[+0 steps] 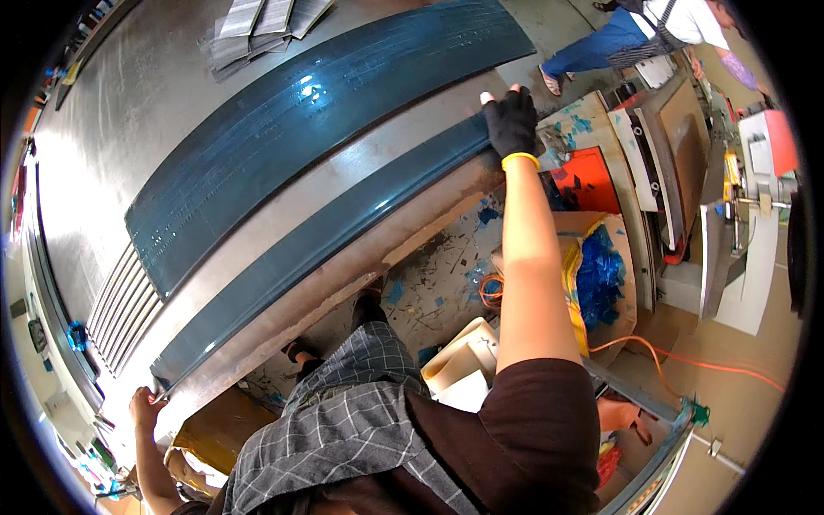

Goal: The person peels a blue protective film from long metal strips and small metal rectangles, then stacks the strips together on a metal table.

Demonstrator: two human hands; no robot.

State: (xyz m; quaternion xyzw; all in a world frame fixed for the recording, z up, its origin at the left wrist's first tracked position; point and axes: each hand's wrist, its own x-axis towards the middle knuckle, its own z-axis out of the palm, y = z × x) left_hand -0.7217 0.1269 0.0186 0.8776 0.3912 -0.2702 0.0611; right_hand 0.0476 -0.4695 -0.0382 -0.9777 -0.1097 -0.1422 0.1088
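Note:
A long, narrow dark blue metal strip point(330, 227) with a glossy film-like surface lies along the front edge of the worktable, running from lower left to upper right. My right hand point(513, 127), in a black fingerless glove with a yellow wristband, grips its far right end, my arm stretched out. At the near left end, my bare left hand point(146, 407) has its fingers closed at the strip's corner; the fingertips are small and partly hidden. Behind the strip lies a wider, curved dark blue metal sheet point(318, 112), touched by neither hand.
Thin grey metal strips point(124, 305) are stacked at the left, and flat metal pieces point(257, 26) lie at the back. Scraps litter the floor point(429, 283). A box with blue film point(601, 279), an orange cord point(687, 360) and leaning panels point(669, 163) stand right. Another person point(635, 39) is beyond.

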